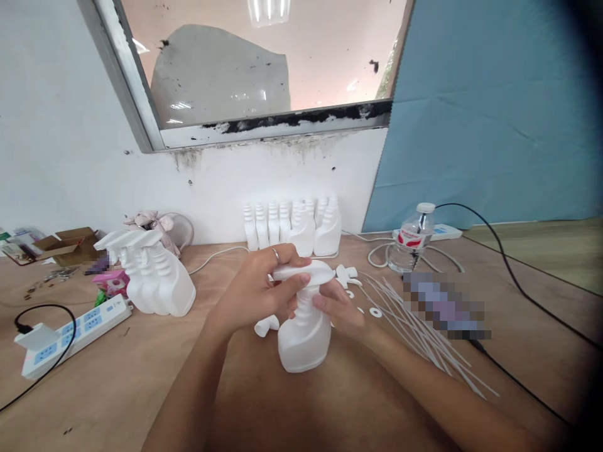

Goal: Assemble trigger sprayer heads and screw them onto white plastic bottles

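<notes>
A white spray bottle [305, 342] stands upright in front of me, with a white trigger spray head [318, 273] at its top. My left hand [266, 276] is closed round the spray head, thumb along its side. Fingers of my right hand [342, 307] wrap the ribbed neck just below. Whether the head is fixed to the neck is hidden by my fingers. White plastic nozzle parts [346, 276] lie behind my right hand, and another small white fitting [266, 325] is left of the bottle. A flat white washer [375, 312] and several thin white tubes [414, 326] lie to the right.
Several white bottles without heads [301, 229] stand against the wall. Bottles with spray heads [160, 282] are grouped at left, near a power strip [78, 336]. At right are a water bottle [414, 238], a blurred phone-like object [445, 306] and a black cable [522, 298].
</notes>
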A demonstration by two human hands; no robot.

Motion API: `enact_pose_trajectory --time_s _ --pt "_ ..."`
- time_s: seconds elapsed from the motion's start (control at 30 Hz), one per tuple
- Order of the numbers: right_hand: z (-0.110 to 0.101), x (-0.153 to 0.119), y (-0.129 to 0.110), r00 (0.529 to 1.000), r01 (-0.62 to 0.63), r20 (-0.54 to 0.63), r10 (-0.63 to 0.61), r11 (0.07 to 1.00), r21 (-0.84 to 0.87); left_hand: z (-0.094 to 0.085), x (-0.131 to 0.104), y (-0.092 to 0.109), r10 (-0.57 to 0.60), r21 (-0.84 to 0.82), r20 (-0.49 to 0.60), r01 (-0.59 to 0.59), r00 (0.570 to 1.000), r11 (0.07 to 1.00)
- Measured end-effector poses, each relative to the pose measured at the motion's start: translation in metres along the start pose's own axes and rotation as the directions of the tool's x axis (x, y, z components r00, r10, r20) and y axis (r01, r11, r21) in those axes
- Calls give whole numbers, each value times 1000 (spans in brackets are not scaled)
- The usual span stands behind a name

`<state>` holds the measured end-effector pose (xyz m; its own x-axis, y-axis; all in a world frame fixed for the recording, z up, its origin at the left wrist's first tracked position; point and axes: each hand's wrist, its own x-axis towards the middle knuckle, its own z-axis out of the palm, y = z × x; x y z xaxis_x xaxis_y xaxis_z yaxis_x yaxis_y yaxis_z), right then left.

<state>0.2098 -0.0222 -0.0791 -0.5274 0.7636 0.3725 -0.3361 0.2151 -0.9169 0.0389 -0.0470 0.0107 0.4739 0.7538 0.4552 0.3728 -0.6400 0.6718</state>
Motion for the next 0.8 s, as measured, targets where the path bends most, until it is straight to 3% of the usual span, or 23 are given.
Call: enact_pose_trajectory --time_s 0.07,0.23,0.4,0.63,0.73,0.8 --pt "1 -1 2 1000 21 -8 -21 999 28 0 0 0 -18 2 -16 18 1000 1000" --pt "8 -3 4 978 -10 -210 -17 992 -127 0 -1 2 -5 81 -67 10 998 997" --pt "6 -3 6 994 87 -74 -85 996 23 -1 -2 1 -28 20 -31 29 999 999" --pt "20 -5 7 953 124 -261 -155 983 -132 3 0 -3 18 148 -132 2 991 989" --pt "22 -3 3 934 110 -315 -166 976 -189 2 0 -7 13 159 -122 6 992 987" --pt "17 -1 -7 948 56 -291 -128 969 -242 -5 0 -9 35 187 -88 -18 995 982"
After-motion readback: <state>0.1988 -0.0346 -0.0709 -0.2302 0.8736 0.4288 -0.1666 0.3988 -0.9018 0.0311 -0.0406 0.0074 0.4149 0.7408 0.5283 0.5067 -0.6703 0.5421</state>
